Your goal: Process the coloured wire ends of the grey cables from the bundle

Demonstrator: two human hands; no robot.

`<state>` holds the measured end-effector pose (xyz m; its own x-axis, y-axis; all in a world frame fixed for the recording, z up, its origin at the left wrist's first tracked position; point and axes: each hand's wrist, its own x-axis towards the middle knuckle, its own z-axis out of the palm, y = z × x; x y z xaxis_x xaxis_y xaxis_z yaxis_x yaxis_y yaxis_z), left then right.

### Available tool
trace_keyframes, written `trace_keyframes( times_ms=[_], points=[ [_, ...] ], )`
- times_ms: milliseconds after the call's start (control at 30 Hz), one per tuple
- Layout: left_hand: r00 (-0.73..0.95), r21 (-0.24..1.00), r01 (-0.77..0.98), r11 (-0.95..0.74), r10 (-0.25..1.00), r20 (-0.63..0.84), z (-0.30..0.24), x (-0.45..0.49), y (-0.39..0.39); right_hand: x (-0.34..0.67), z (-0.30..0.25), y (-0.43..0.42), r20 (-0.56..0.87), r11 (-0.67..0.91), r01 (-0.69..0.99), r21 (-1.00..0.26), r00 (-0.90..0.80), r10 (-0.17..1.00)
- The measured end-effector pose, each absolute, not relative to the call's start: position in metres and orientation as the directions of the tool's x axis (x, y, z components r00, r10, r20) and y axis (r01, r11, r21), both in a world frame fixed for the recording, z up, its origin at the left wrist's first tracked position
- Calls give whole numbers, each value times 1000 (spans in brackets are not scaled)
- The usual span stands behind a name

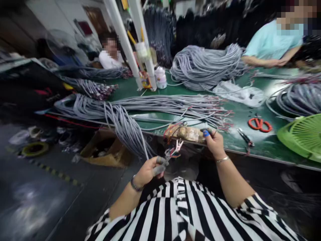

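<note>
Head view: left hand (158,165) pinches split wires (173,152); right hand (215,142) touches block (192,134), grip unclear. Cables (165,102) beyond both probably remain.

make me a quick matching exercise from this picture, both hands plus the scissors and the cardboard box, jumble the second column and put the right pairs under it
Column one
1. left hand
2. right hand
3. scissors
4. cardboard box

Column two
A. orange handles, lying on the green table
B. down on the floor
C. holding grey cable with thin coloured wires at its end
D. at the right end of a brownish block by the table edge

Right pairs: 1-C, 2-D, 3-A, 4-B
</note>
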<state>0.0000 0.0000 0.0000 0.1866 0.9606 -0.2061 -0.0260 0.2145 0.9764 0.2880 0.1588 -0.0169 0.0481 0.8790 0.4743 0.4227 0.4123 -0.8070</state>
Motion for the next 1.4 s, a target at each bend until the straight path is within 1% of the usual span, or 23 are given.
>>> trace_keyframes(
  times_ms=[100,167,233,300,367,433,500,567,667,800,833,900,967,1000,1067,1100,1167,1267,1333,1400],
  points=[
    [170,974,-75,214,965,-199,-3,16,3,284,-12,133,440,392,387,-835,40,897],
    [191,975,-58,216,961,-202,-6,20,5,279,-8,111,381,366,334,-868,-24,924],
    [213,981,-5,196,958,-191,-9,21,5,271,-4,88,312,341,279,-898,-144,939],
    [226,987,67,145,961,-157,-13,20,5,264,-1,68,280,336,199,-921,-262,923],
    [238,987,149,60,966,-95,-15,20,3,259,0,57,262,327,126,-937,-368,892],
    [257,965,259,-48,966,-21,-15,21,0,257,0,52,234,301,95,-949,-428,873],
    [284,914,380,-144,958,33,-13,21,-3,257,-3,52,194,264,120,-957,-413,890],
    [307,869,456,-193,950,49,-11,21,-6,256,-7,53,154,228,167,-959,-366,918],
    [282,829,517,-214,957,71,-11,25,-10,252,-13,51,125,205,224,-953,-324,938],
    [248,771,584,-255,960,129,-14,37,-13,246,-13,42,116,190,247,-950,-285,951],
    [243,779,574,-254,961,134,-14,39,-12,245,-11,41,118,186,236,-954,-276,954],
    [205,854,481,-198,973,110,-15,42,-9,245,-8,39,135,185,188,-965,-250,959],
    [144,956,289,-57,990,16,-16,40,-5,248,-6,40,156,188,130,-974,-224,962],
    [116,985,173,24,992,-45,-16,37,-2,249,-5,41,161,188,106,-976,-218,963],
    [80,989,-42,141,987,-137,-17,30,2,251,-6,43,159,179,69,-981,-232,960],
    [72,978,-125,164,985,-156,-16,26,3,251,-7,43,146,167,55,-984,-266,953],
    [79,956,-240,167,985,-152,-16,17,4,246,-10,45,100,127,46,-991,-387,917],
    [137,939,-299,170,982,-134,-15,8,1,230,-13,48,51,83,27,-996,-585,809],
    [187,939,-287,189,973,-139,-15,3,-3,216,-12,50,69,42,-57,-998,-666,743],
    [230,941,-265,210,962,-149,-15,0,-6,203,-8,53,91,-36,-161,-986,-717,691]
  ],
)
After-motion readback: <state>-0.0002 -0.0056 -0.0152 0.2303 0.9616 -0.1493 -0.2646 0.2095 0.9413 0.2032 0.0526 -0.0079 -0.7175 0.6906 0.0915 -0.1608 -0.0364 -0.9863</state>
